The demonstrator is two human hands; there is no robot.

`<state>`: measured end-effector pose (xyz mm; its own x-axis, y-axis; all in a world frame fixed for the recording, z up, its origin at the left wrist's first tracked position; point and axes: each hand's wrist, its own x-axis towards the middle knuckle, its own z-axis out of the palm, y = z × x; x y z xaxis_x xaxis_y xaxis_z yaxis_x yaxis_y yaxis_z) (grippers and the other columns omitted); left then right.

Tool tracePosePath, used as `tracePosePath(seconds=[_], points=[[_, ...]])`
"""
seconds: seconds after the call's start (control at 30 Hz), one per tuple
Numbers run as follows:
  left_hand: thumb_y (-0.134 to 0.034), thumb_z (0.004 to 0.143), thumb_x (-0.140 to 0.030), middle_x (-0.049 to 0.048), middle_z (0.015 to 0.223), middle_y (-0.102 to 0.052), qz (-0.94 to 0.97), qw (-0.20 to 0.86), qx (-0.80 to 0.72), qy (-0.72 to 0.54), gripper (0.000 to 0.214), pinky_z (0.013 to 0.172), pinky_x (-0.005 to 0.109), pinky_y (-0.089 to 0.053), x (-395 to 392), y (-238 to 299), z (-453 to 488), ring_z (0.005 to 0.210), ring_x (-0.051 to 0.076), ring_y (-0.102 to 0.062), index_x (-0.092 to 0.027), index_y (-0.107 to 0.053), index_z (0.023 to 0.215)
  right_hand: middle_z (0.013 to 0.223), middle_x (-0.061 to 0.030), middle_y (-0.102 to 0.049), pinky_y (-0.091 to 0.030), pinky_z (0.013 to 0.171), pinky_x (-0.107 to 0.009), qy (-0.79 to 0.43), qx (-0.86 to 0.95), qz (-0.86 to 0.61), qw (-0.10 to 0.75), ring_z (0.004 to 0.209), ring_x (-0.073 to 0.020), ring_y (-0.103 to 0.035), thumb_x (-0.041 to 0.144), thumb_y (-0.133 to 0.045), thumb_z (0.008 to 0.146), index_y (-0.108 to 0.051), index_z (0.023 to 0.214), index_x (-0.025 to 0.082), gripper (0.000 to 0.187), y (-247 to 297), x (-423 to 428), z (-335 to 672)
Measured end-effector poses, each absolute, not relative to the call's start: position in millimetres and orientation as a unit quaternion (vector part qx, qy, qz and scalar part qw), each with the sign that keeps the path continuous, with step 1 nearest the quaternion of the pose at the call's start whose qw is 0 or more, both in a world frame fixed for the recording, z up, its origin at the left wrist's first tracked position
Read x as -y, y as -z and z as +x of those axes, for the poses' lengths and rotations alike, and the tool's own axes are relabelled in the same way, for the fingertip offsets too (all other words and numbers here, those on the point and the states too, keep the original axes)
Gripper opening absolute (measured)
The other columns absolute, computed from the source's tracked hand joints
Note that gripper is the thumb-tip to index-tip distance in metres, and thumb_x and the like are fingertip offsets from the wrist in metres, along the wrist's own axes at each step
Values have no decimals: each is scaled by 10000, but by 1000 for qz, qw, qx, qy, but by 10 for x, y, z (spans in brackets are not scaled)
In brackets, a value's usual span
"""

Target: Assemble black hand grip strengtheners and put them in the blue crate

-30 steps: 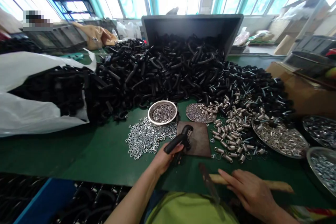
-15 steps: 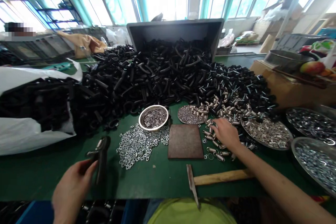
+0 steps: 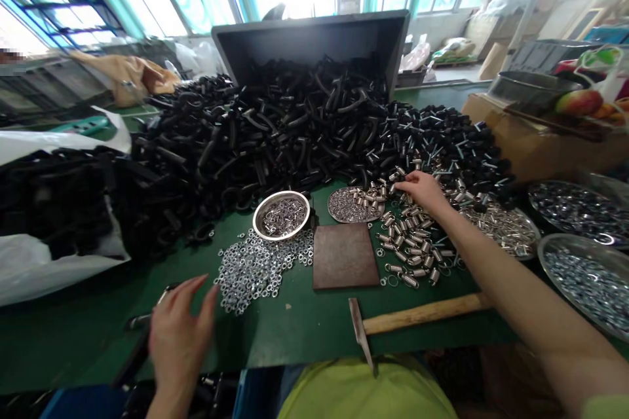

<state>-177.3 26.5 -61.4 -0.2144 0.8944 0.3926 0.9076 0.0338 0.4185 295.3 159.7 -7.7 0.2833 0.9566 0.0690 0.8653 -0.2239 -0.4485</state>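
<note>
My left hand point(image 3: 181, 327) is near the table's front left, fingers spread and slightly blurred. Beside and partly behind it is a curved black handle point(image 3: 135, 357) with a metal fitting; the hand does not grip it. At the edge of the spring pile, my right hand point(image 3: 426, 193) has its thumb and fingers pinched together on what looks like a small metal spring point(image 3: 393, 187), mostly covered by the fingertips. Loose coil springs point(image 3: 410, 242) lie below this hand. Left of them are a brown metal plate point(image 3: 345, 256) and an oval dish of small parts point(image 3: 348, 206).
A hammer point(image 3: 422, 313) lies along the front edge. Loose nuts point(image 3: 255, 275) spread beside a round metal bowl point(image 3: 256, 217). Black handles point(image 3: 295, 137) heap before a tipped grey crate point(image 3: 312, 21). Trays of metal parts point(image 3: 587, 288) stand at right, a white sack point(image 3: 44, 275) at left.
My left hand has let go of the black handle and opened, moving right. My right hand has moved up and away from me, from the lower springs to the pile's far edge.
</note>
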Motion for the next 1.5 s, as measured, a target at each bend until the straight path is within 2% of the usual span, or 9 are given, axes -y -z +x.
tracePosePath(seconds=[0.17,0.23,0.33,0.47,0.67,0.87,1.17,1.3,1.5], points=[[-579,808,-346,103,1271,-505,-775,-83,528,336,463,1015,406,-359,-393,497,-426,1193,249,-446,-220,-467,1239,513,71,-451,-273,369,-199,-475,552,-574,375,383,-59,-368,430,-631,713,-505,781,169,298,-90,-962,2361],[-617,777,-346,123,1350,-439,-803,-133,473,338,608,1037,427,-334,-375,513,-35,1254,271,-388,-213,-376,1319,505,75,-459,-257,354,-192,-588,533,-496,353,364,-52,-357,403,-642,703,-506,779,169,281,-58,-696,2042],[-517,823,-216,134,1282,-502,-806,-222,428,343,516,998,382,-373,-315,567,230,1192,234,-459,-181,-364,1314,506,74,-454,-289,373,-187,-639,544,-441,318,392,-61,-389,413,-610,737,-528,814,162,274,35,-455,1780],[-446,816,-127,94,1024,-602,-760,-274,485,335,306,847,309,-441,-281,618,-2,970,193,-558,-176,-520,1109,694,0,-577,-416,510,-238,-473,685,-497,245,575,-120,-534,390,-505,835,-577,912,182,234,184,-382,1977],[-526,794,-199,42,781,-567,-698,-170,644,262,113,710,272,-421,-477,713,-588,780,180,-555,-177,-634,817,915,-58,-582,-421,623,-283,-84,798,-596,-40,849,-213,-591,204,-584,782,-568,849,193,69,549,-292,2449],[-501,781,-113,43,940,-611,-754,-121,637,104,334,703,261,-416,-712,863,-497,797,175,-595,-249,-630,1057,933,-70,-563,-363,505,-248,-10,789,-609,-81,796,-202,-602,190,-488,853,-554,916,203,92,601,-327,2463],[-579,788,-226,65,931,-618,-751,-119,646,76,105,730,273,-414,-812,840,-515,842,198,-598,-198,-602,887,953,-94,-620,-415,594,-263,0,803,-586,-108,882,-223,-596,-44,-430,738,-561,986,188,365,506,-323,2413],[-590,776,-272,68,819,-648,-676,-220,662,238,121,720,294,-426,-741,798,-555,801,211,-601,-166,-616,830,957,-102,-623,-444,692,-311,-45,815,-576,-42,927,-237,-578,-44,-407,729,-564,1070,170,432,491,-369,2463],[-753,618,-315,44,839,-660,-370,-603,543,453,354,694,271,-486,-483,559,-302,720,145,-600,-125,-654,900,873,-33,-605,-485,701,-305,-387,664,-572,288,698,-144,-612,240,-521,817,-568,1033,175,230,298,-463,2387]])
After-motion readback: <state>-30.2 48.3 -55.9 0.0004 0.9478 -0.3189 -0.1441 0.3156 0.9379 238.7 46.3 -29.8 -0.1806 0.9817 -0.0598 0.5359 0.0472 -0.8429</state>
